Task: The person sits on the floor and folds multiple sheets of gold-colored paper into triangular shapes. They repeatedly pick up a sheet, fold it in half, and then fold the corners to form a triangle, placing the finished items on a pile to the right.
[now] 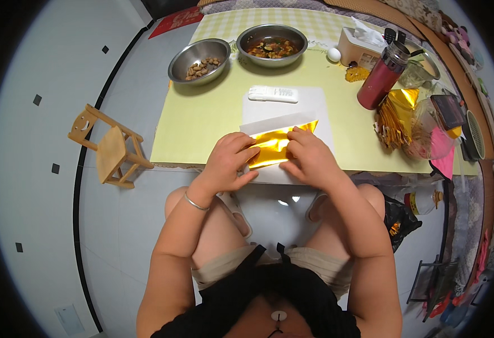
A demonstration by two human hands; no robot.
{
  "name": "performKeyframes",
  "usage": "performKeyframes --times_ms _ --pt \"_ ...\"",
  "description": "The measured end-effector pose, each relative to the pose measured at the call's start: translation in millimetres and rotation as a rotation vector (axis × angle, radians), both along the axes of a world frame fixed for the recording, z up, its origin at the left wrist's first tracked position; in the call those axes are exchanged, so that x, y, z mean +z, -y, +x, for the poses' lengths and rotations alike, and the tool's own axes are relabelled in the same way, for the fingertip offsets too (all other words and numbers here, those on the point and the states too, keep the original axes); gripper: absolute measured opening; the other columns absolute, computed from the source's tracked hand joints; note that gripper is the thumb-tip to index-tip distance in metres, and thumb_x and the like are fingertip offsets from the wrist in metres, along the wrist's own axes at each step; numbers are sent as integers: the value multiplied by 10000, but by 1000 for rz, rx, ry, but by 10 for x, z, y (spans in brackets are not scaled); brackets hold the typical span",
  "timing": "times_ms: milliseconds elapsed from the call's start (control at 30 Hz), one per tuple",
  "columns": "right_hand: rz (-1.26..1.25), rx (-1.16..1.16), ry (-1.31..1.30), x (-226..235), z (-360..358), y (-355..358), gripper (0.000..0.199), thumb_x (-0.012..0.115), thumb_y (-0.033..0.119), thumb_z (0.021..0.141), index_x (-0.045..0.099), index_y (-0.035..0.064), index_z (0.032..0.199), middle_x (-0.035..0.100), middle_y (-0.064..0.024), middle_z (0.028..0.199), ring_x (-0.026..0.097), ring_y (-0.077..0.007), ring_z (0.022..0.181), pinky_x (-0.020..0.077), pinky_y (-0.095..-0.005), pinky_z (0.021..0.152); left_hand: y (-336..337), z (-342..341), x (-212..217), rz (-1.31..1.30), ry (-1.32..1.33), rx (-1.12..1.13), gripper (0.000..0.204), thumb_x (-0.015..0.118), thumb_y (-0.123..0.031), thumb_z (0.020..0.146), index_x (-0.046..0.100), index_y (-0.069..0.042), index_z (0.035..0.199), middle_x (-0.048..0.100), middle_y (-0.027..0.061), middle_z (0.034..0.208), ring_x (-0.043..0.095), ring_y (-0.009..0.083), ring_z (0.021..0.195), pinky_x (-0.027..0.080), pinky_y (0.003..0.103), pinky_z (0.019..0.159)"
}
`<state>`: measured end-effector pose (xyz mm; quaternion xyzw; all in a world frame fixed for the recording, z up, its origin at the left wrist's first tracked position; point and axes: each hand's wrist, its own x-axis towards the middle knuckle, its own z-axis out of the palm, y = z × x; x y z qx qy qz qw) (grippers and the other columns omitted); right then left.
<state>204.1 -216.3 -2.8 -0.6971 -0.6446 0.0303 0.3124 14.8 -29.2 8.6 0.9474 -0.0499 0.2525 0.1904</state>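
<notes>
The table [193,127] has a yellow top, checked at the far end. Between the left hand [231,159] and the right hand [313,159] lies a white sheet [317,110], extending ahead of both. Beyond the left hand stands one steel bowl [192,54]; beyond both hands, another [272,62]. Ahead of and rightward from the right hand: egg [333,54], box [351,48] and flask [381,80]; farther right, foil [392,124].

Could pass freely over bare table [190,124] at centre left; was blocked by left bowl [182,63] and right bowl [272,63] at top centre, bottle [379,84] at upper right.
</notes>
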Motion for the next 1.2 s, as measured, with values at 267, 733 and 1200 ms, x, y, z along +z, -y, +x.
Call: performKeyframes --times_ms 267,733,1200 --pt "58 -118 181 -130 -233 -114 328 769 288 828 633 41 994 583 -250 1287 526 -480 1260 381 -623 1091 -163 73 -78 34 57 -23 232 762 -159 742 733 -79 958 662 110 1047 621 312 967 484 445 923" --pt "139 -292 18 -146 -293 -208 184 720 135 799 653 -34 831 612 -294 1287 589 -439 1207 433 -571 1072 -169 383 -218 -285 -16 372 160 761 -141 811 663 -19 848 626 118 973 578 305 944 477 391 835" --pt "133 -305 34 -187 -305 -224 174 727 136 792 661 -22 819 604 -289 1321 559 -444 1243 404 -561 1094 -141 419 -245 -466 -8 426 169 830 -101 696 670 -50 697 628 80 946 578 269 932 494 371 809"
